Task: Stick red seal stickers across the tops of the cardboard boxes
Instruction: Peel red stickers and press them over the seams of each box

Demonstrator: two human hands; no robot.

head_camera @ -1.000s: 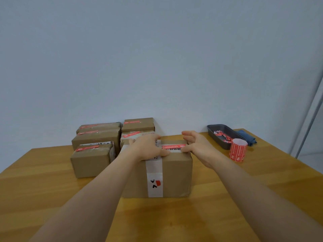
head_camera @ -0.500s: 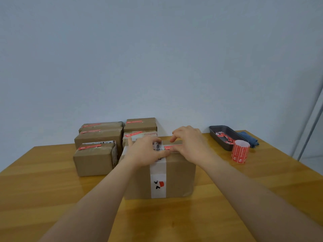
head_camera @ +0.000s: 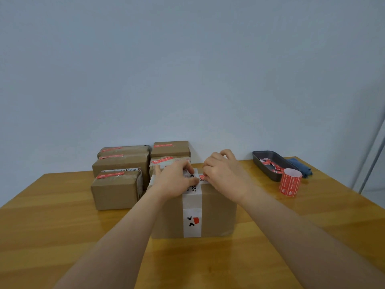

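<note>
A cardboard box (head_camera: 216,211) with a white tape strip down its front stands in the middle of the wooden table (head_camera: 52,226). My left hand (head_camera: 174,181) lies on the box's top left, thumb stretched right along the top edge. My right hand (head_camera: 225,174) is over the top with bent fingers, its fingertips down on a red seal sticker (head_camera: 201,177). Only a small red piece of the sticker shows between my hands. Behind on the left stand several more boxes (head_camera: 116,190), each with a red sticker on top.
A roll of red stickers (head_camera: 290,182) stands upright on the right. Behind it are a dark tray (head_camera: 260,161) holding red and white scraps and a blue cloth (head_camera: 301,166). A pale wall closes off the table's far edge.
My right hand has slid left along the sticker from the box's right end until it nearly meets my left thumb. The sticker is now mostly covered. My left hand has stayed in place.
</note>
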